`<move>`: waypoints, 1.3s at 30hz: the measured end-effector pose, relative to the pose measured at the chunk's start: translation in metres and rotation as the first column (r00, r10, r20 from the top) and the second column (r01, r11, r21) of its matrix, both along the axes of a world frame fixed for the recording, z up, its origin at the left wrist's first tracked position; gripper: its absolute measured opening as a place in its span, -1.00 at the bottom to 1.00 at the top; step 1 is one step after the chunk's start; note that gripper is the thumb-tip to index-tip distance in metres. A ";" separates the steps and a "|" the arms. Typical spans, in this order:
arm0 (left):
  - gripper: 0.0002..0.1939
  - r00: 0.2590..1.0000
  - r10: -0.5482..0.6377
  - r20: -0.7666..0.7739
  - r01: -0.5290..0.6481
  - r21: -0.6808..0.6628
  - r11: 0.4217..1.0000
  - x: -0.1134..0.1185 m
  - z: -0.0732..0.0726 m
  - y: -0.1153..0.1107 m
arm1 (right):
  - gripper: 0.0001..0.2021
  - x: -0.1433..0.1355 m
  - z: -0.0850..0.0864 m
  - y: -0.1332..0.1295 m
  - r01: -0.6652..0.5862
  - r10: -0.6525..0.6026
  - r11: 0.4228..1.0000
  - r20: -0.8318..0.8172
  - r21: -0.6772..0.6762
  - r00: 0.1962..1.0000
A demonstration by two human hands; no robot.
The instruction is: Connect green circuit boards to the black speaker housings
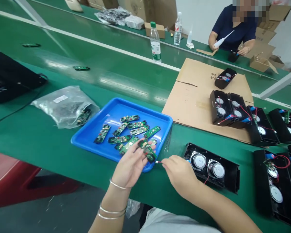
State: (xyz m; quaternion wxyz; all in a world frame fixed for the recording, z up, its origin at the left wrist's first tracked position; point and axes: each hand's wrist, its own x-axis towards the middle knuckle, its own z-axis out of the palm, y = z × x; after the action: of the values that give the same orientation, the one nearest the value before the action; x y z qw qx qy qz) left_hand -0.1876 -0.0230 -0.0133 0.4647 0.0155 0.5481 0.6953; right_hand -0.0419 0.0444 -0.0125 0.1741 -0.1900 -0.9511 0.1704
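Observation:
Over the near right corner of a blue tray [87, 147], my left hand [132, 163] grips a green circuit board [147, 151] between thumb and fingers. My right hand [181, 176] pinches a thin red wire with a small white connector [158, 162], its tip close to the board's lower end. Whether the connector touches the board I cannot tell. Beyond my right hand lies an open black speaker housing [229, 179] with two round speakers [199, 160], partly hidden by the hand. Several more circuit boards [103, 133] lie loose in the tray.
A clear plastic bag [63, 105] of boards lies left of the tray, near a black bag [12, 77]. Several black speaker housings [264, 181] stand at right, some on a cardboard sheet [191, 100]. Bottles [155, 43] stand beyond. Across the table a person [232, 32] holds a white tool.

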 end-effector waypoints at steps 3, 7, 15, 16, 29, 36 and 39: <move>-0.51 0.992 -0.101 0.071 0.098 0.041 0.994 0.016 0.005 -0.009 | -0.78 0.003 0.012 0.005 0.042 -0.080 0.986 -0.243 -0.160 0.967; -0.59 0.982 -0.189 0.022 0.187 0.057 0.981 0.030 0.002 -0.011 | -0.76 0.003 0.018 0.004 0.060 -0.099 0.989 -0.311 -0.134 0.945; -0.51 0.986 -0.157 0.062 0.152 0.076 0.985 0.025 0.003 -0.002 | -0.81 0.009 0.025 0.000 0.124 -0.152 0.987 -0.324 -0.106 0.934; -0.53 0.993 -0.103 0.049 0.100 0.052 0.994 0.024 0.002 0.000 | -0.82 0.009 0.026 -0.001 0.115 -0.150 0.985 -0.312 -0.128 0.938; -0.44 0.983 0.121 -0.139 -0.117 0.034 0.992 0.054 -0.006 -0.003 | -0.78 -0.005 0.013 -0.005 0.188 -0.226 0.972 -0.334 -0.143 0.915; -0.62 0.941 0.089 -0.327 -0.104 -0.026 0.994 0.064 -0.013 -0.011 | -0.78 -0.004 0.016 -0.006 0.192 -0.219 0.975 -0.357 -0.110 0.908; -0.70 0.894 0.091 -0.438 -0.132 -0.063 0.989 0.071 -0.006 -0.010 | -0.77 -0.003 0.015 -0.007 0.225 -0.241 0.970 -0.356 -0.088 0.903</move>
State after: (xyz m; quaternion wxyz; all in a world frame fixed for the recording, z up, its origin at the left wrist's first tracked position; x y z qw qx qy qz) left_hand -0.1167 -0.0328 -0.0189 0.2906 0.1170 0.6689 0.6742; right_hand -0.0444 0.0375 0.0029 0.3621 -0.2714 -0.8686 0.2018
